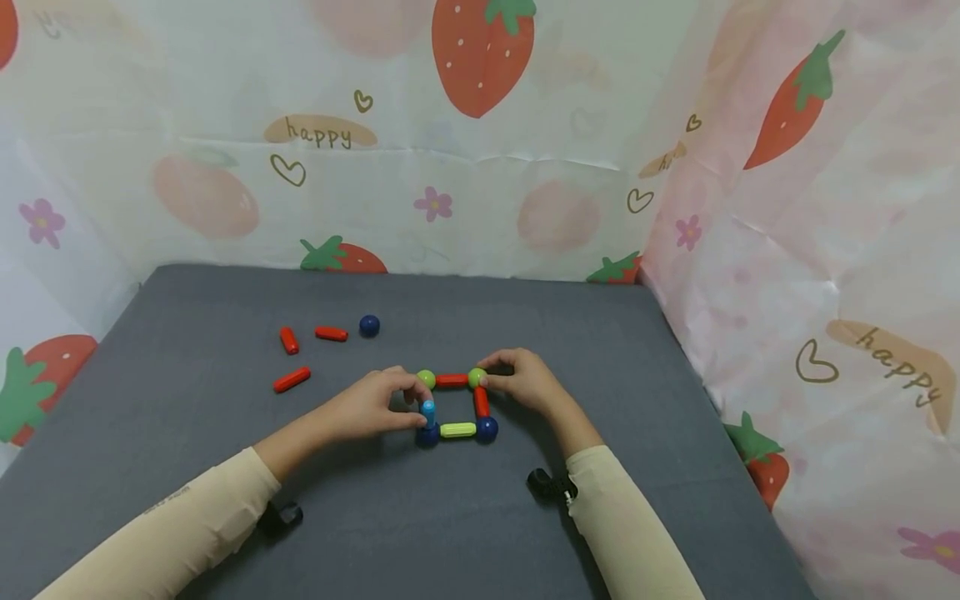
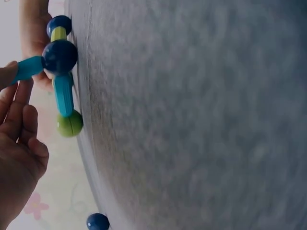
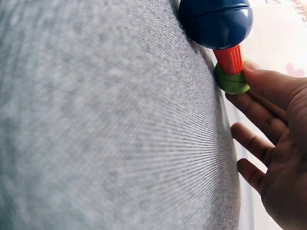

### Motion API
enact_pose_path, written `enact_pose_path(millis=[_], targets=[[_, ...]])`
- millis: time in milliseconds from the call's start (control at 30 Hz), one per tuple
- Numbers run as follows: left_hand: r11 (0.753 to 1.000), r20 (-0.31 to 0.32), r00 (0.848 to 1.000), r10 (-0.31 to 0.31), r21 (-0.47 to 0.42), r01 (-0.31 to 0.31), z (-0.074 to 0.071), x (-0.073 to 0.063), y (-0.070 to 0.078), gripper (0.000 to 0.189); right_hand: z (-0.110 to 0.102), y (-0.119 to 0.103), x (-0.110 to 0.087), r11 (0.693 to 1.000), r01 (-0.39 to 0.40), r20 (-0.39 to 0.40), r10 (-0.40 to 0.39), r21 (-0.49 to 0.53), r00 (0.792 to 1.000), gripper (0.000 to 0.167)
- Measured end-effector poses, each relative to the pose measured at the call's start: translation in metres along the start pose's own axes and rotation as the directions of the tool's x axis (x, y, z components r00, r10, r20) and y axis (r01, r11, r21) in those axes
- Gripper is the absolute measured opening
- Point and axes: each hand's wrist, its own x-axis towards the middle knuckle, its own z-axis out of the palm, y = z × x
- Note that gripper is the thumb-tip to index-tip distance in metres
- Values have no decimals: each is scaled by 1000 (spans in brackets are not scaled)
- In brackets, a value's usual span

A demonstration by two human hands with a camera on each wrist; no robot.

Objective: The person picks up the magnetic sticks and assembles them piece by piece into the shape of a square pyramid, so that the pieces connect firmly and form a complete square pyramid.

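A square of magnetic rods and balls lies on the table. Two green balls [image 1: 477, 377] form its far corners, two navy balls [image 1: 487, 429] the near ones. Red rods [image 1: 452, 380] make the far and right sides, a yellow-green rod [image 1: 457, 430] the near side. Along the left side runs a light blue rod [image 2: 63, 95], mostly hidden in the head view. My left hand [image 1: 381, 404] pinches another light blue rod [image 2: 29, 68], which stands upright on the near-left navy ball [image 2: 60, 57]. With thumb and finger my right hand [image 1: 527, 383] grips the far-right green ball.
Left of the square, loose red rods [image 1: 292, 380] lie on the grey tabletop [image 1: 600, 333], with a single navy ball [image 1: 369, 326] near them. A printed curtain [image 1: 480, 167] hangs behind the table and along its sides. Black wrist mounts [image 1: 551, 485] stick out from both sleeves.
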Motion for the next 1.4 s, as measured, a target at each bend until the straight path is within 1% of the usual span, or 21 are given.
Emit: enact_pose_path(millis=[133,200,333,400,500,600,700,800,967,1067,1233,1333,1400], targets=[[1000,2,1000,-8,-9,8,-6,3,-8,22,0,0,0,1000,5,5,-5,-5,1000,21],[1000,-21,1000,-14,6,15,-9,8,-12,23,0,0,0,1000,4,8,-4,-7,1000,20],[998,-86,996,-29,54,33,-16,21,-20,22,0,-1,0,1000,2,8,-2,-1,1000,20],[996,-95,995,-32,84,40,-20,29,-23,22,0,-1,0,1000,2,7,-2,1,1000,21],[990,-72,997,-40,130,49,-22,39,-28,25,0,-1,1,1000,4,7,-4,-5,1000,21],[987,-23,998,-56,148,59,-22,46,-32,26,1,-2,2,1000,9,7,-8,-15,1000,20],[987,20,997,-76,140,72,-22,49,-34,23,2,-2,3,1000,11,12,-10,-14,1000,20],[989,49,995,-90,124,83,-22,51,-35,21,1,-4,2,1000,5,16,-4,-15,1000,21],[991,70,994,-87,105,79,-23,55,-37,21,-1,-5,3,999,-3,15,4,-33,1000,23],[993,78,994,-79,96,72,-22,56,-39,20,-1,-5,2,998,-1,5,1,-60,1000,25],[992,87,992,-95,90,88,-22,55,-38,21,-4,-7,-11,995,9,-32,-12,-102,999,30],[991,87,991,-102,92,94,-24,53,-38,21,-6,-12,-25,995,13,-46,-18,-94,999,29],[990,84,991,-107,99,99,-25,52,-37,22,-7,-17,-35,996,4,-40,-7,-88,999,28]])
